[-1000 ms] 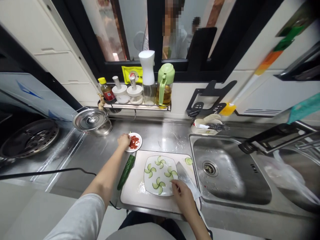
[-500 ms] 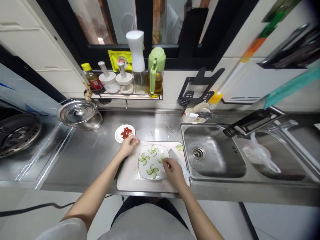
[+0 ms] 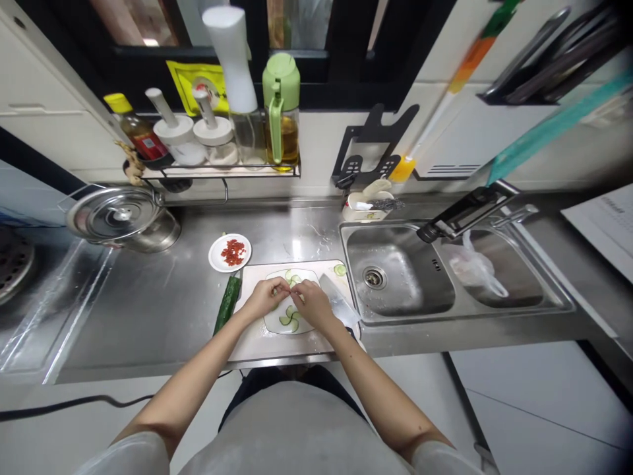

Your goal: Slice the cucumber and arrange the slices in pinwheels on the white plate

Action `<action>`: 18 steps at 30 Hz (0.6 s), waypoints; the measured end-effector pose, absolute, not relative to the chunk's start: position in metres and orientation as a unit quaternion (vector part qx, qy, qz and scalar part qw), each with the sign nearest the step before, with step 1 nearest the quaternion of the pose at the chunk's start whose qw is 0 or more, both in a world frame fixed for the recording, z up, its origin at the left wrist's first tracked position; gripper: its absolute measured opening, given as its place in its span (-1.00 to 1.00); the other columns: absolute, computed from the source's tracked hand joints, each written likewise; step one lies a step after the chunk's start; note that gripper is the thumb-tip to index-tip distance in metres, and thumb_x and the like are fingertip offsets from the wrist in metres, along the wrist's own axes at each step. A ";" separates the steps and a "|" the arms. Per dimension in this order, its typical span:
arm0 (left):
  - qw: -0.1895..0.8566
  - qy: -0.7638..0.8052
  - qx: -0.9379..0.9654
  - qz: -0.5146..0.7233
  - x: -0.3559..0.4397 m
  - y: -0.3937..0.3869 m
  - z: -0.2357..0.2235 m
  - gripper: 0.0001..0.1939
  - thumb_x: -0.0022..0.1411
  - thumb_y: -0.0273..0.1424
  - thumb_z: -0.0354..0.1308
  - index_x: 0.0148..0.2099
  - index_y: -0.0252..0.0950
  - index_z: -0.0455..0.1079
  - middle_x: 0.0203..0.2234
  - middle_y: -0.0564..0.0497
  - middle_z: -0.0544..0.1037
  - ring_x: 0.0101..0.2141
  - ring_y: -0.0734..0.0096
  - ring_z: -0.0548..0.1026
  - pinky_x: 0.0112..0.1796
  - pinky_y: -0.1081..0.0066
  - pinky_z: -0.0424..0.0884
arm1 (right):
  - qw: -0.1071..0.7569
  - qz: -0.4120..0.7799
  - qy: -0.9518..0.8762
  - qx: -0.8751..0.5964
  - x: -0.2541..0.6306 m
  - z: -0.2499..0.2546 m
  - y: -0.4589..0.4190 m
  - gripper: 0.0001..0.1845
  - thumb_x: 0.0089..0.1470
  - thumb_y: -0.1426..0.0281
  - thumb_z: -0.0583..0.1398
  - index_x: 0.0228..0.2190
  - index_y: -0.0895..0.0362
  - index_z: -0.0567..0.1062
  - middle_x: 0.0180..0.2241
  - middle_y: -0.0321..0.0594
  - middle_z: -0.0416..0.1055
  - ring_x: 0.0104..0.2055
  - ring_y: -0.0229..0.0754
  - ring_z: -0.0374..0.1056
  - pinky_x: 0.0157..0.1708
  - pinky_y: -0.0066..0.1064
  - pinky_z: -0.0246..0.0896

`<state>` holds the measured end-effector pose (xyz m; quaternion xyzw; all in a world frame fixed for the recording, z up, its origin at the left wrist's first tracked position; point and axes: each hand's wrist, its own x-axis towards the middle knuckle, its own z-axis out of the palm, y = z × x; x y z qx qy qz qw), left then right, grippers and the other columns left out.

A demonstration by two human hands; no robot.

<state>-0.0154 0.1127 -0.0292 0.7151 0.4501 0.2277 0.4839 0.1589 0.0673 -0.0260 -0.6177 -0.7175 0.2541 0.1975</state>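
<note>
Over the square plate (image 3: 273, 321) in the head view, the left hand (image 3: 270, 296) and right hand (image 3: 314, 305) are held fingertips together; whether anything is pinched cannot be told. Cucumber slices (image 3: 290, 319) are fanned on it. Left of it, a cucumber (image 3: 227, 305) is slanted lengthwise, nearer the left hand; right, a knife (image 3: 339, 302) is laid.

The person wears a plain grey short-sleeved shirt (image 3: 291, 432) and dark blue trousers (image 3: 257, 389); both hands are bare.
</note>
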 end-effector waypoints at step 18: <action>0.301 0.607 0.717 0.165 -0.003 0.141 -0.059 -0.85 0.15 -0.38 0.13 -0.20 -0.20 0.45 -0.35 0.03 0.56 -0.25 0.30 0.46 -0.19 0.36 0.30 | 0.043 0.259 -0.712 -0.651 0.164 -0.049 0.118 -0.75 0.24 0.37 0.03 -0.23 0.08 0.51 -0.20 -0.19 0.51 -0.16 -0.18 0.33 -0.27 -0.45 0.05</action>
